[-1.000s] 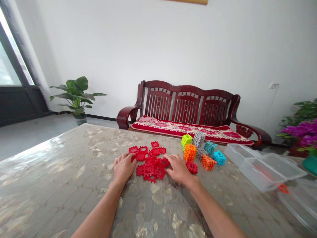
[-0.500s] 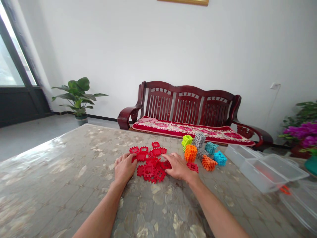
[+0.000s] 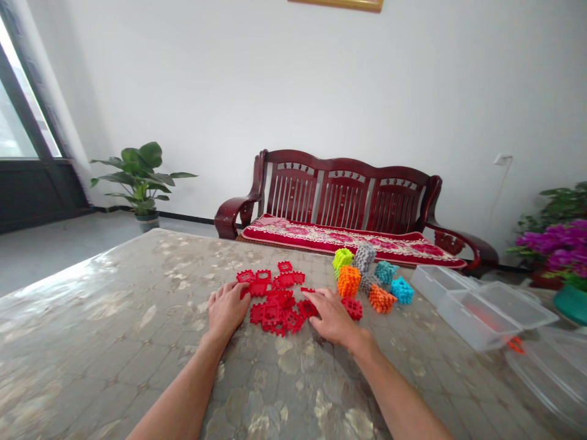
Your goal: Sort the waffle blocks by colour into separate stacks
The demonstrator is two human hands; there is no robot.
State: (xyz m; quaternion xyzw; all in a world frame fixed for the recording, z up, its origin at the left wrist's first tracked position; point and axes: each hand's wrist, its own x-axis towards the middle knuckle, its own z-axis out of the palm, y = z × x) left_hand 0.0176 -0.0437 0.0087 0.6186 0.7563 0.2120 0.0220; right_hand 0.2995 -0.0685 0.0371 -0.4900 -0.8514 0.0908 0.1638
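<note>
A loose pile of flat red interlocking plastic pieces (image 3: 274,313) with toothed edges lies on the table between my hands. My left hand (image 3: 228,309) rests at the pile's left side, fingers stretched forward and touching the red pieces there. On the right, my right hand (image 3: 334,319) is spread low over the pile's edge, its fingertips at a small red piece (image 3: 306,308). Another red piece (image 3: 352,308) with a grid lies just beyond that hand. Neither hand grips anything that I can make out.
Behind my right hand stand built blocks: yellow-green (image 3: 342,259), grey (image 3: 365,258), orange (image 3: 349,281) and blue (image 3: 402,290). Further right are a clear plastic box (image 3: 472,318) and a clear lid (image 3: 550,373). A wooden bench (image 3: 343,189) stands beyond the table (image 3: 114,330).
My right hand has drawn back slightly to the right, showing more of the red pieces near its fingertips. My left hand stays almost where it was. The view has shifted a little.
</note>
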